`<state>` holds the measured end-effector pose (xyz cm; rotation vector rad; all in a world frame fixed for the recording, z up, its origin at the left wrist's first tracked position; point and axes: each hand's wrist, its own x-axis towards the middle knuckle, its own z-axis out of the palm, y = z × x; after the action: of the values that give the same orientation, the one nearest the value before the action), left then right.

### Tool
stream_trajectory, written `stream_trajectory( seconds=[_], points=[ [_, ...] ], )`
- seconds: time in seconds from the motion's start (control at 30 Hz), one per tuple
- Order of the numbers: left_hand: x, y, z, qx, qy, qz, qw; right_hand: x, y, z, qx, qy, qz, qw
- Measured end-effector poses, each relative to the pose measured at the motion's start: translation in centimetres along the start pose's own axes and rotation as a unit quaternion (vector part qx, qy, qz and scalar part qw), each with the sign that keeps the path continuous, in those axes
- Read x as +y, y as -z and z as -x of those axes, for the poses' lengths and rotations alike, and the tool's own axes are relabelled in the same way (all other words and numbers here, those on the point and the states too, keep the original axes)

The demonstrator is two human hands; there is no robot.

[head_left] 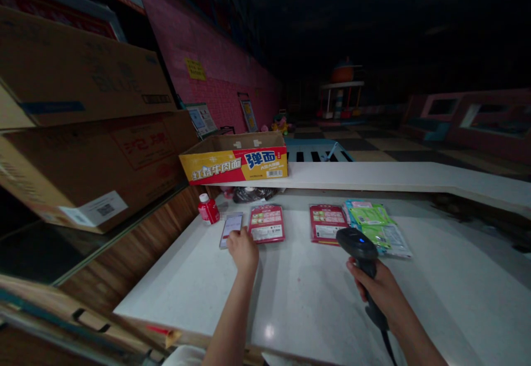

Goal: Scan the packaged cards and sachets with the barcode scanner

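My right hand is wrapped around the grip of a black barcode scanner, whose head shows a blue light and whose cord runs down. Its head overlaps, in view, a red flat package and some green and blue packets. My left hand is at the lower right part of a smartphone lying on the counter with its screen lit. The fingers are bent, with tips over the screen, and the hand does not grip the phone. Just right of it lies another red flat package.
A red bottle with a white cap stands left of the phone. On the raised white ledge sits an open yellow and red carton. Large cardboard boxes are stacked at the left. Something in black plastic lies beneath the ledge.
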<state>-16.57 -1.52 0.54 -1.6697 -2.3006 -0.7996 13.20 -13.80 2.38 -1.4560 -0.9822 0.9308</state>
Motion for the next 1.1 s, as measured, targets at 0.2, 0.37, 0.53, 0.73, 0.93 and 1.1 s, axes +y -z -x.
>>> stream_trajectory(
  seconds=[0.2,0.37,0.53,0.73,0.93,1.1],
  points=[
    [1.3,-0.7,1.9,-0.085,-0.225,0.008,0.971,0.4,-0.3,0.1,-0.018,0.003,-0.012,1.0],
    [1.4,-1.8,2.4,-0.109,-0.228,0.005,0.968,0.7,0.2,0.2,-0.007,-0.006,-0.023,1.0],
    [2.0,-1.7,2.3,-0.054,-0.228,0.039,0.971,0.6,0.9,0.1,0.019,-0.03,-0.061,0.997],
    [7.4,-1.9,3.2,-0.058,-0.283,0.185,0.939,0.5,1.7,-0.2,0.026,-0.05,-0.104,0.993],
    [14.3,-3.8,4.3,-0.197,-0.166,0.181,0.949,0.3,2.6,0.0,0.042,-0.06,-0.111,0.991],
    [16.7,-4.7,4.5,-0.216,-0.082,0.082,0.97,0.4,3.5,0.2,0.063,-0.071,-0.091,0.991]
  ],
)
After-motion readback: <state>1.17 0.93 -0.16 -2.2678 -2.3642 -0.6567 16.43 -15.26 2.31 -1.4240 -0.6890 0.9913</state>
